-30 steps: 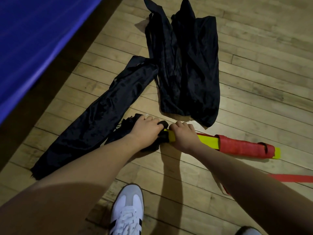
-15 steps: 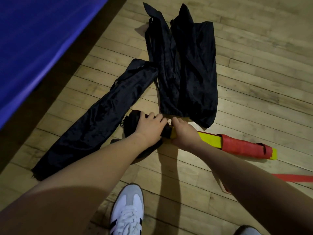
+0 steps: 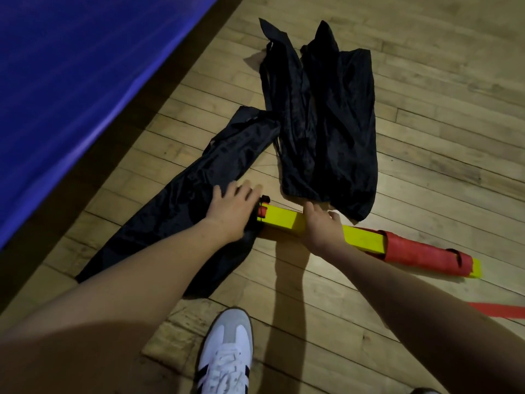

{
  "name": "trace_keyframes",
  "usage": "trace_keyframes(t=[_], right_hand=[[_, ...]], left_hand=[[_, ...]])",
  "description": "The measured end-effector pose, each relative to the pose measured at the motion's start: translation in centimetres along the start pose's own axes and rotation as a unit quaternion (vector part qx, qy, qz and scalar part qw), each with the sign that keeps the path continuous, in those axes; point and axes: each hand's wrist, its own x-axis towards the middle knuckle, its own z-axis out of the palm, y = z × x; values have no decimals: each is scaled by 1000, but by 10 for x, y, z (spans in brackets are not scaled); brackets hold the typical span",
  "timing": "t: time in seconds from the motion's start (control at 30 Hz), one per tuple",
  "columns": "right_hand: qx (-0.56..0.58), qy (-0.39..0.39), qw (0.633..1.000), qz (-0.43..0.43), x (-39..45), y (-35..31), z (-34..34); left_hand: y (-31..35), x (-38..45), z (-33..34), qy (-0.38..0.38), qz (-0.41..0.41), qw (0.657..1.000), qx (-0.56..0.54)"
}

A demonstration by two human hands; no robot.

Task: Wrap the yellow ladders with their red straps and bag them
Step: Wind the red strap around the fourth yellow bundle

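The yellow ladder bundle (image 3: 281, 218) lies flat on the wooden floor, running from centre to right. A red strap (image 3: 423, 251) is wound round its right part, and a bit of red shows at its bare left end. My right hand (image 3: 321, 227) grips the bundle near its middle from above. My left hand (image 3: 230, 207) rests with spread, blurred fingers on the mouth end of a long black bag (image 3: 176, 217), just left of the ladder's end. The bag lies flat and stretches away to the lower left.
More black bags (image 3: 326, 123) lie crumpled just beyond the ladder. A blue mat (image 3: 71, 81) fills the left side. A loose red strap (image 3: 500, 311) trails off at the right edge. My white shoe (image 3: 227, 356) stands on the floor below my hands.
The bag mouth, bunched over the ladder's left end before, has come off it; that end now shows. My left hand has opened and shifted left. My right hand slid rightward along the bundle.
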Motion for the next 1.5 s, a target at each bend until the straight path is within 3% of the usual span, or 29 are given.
trace_keyframes(t=[0.07,0.17,0.27,0.53,0.7,0.87,1.03,1.27,1.5], right_hand=[[-16,-16,1000,-1,1,0,2],[-49,-37,998,-9,6,-6,4],[-35,-29,997,-68,16,-23,4],[21,-18,993,-116,32,-57,12],[29,-10,989,-144,30,-53,17],[21,-7,990,-136,31,-49,20],[32,-15,990,-136,36,-52,15],[52,-3,991,-125,37,-43,-12],[26,-3,999,-44,47,-48,-13]], left_hand=[[5,0,1,-29,-1,999,-39],[0,-2,9,-89,-90,990,-58],[-7,-7,21,-113,-104,987,-42],[-19,-1,12,-53,-88,994,-28],[-8,14,15,-16,5,998,-60],[-3,26,20,-45,-11,999,-20],[-15,22,22,-16,-10,1000,-3],[-57,10,-1,36,-88,993,74],[-56,17,-34,82,-86,990,81]])
